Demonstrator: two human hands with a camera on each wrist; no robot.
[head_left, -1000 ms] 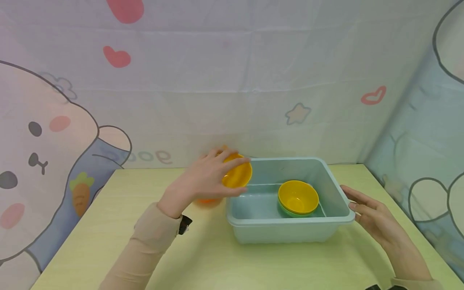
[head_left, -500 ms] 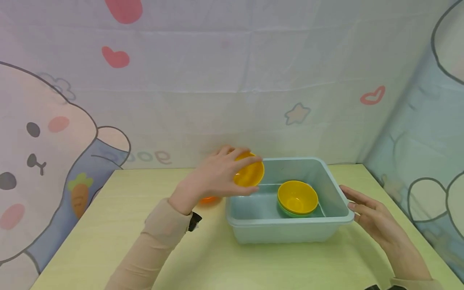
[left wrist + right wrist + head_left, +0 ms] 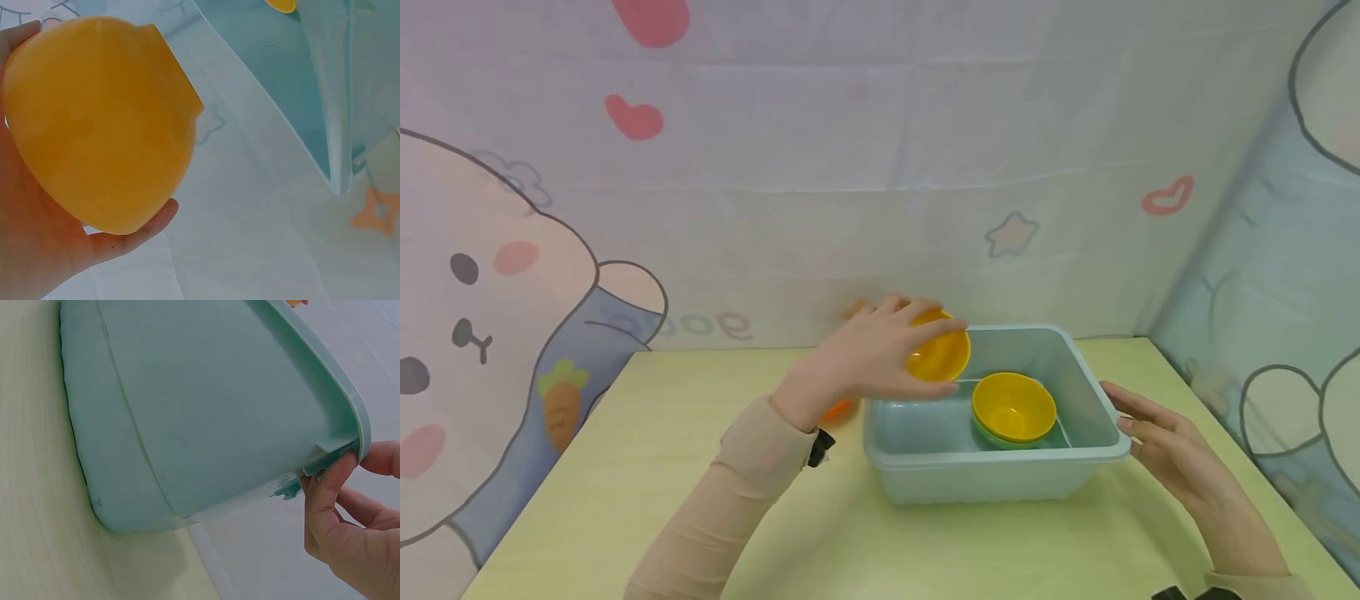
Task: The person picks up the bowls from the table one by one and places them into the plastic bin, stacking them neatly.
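Note:
My left hand [image 3: 876,358] grips a yellow bowl [image 3: 946,354] over the left part of a light blue-green plastic bin [image 3: 1000,457]. The bowl is tilted, its opening turned toward the right; the left wrist view shows its rounded underside [image 3: 103,125] with thumb and fingers about it. Inside the bin, on the right, another yellow bowl [image 3: 1013,407] sits nested in a green bowl [image 3: 1004,442], which is mostly hidden. At the bin's right end my right hand [image 3: 1176,454] pinches the rim, its fingers [image 3: 331,490] curled at the corner in the right wrist view.
An orange object [image 3: 838,411] lies on the table left of the bin, mostly hidden behind my left wrist. The pale wooden table [image 3: 820,533] ends at a printed cloth backdrop [image 3: 820,167], with more cloth along the right side.
My left hand has moved right with the yellow bowl, from the bin's left edge to over its inside. The right hand stays at the rim; the bin and nested bowls hold their place.

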